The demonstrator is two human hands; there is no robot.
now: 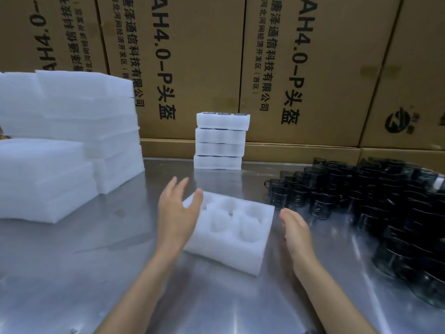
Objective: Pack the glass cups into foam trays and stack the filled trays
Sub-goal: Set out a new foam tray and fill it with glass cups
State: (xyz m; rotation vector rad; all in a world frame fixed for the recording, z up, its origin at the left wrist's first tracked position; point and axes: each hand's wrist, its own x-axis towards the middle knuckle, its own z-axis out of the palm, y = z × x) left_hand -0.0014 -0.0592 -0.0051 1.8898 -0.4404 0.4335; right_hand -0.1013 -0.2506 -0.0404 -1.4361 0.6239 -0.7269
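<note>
A white foam tray with round hollows, all empty, lies on the metal table in front of me. My left hand hovers open at the tray's left edge, fingers spread, partly over its far left corner. My right hand is open just right of the tray, palm facing it, not touching. Dark glass cups with handles crowd the table on the right. A stack of several filled foam trays stands at the back against the cartons.
Tall piles of empty foam trays fill the left side of the steel table. Large brown cardboard cartons form a wall behind the table.
</note>
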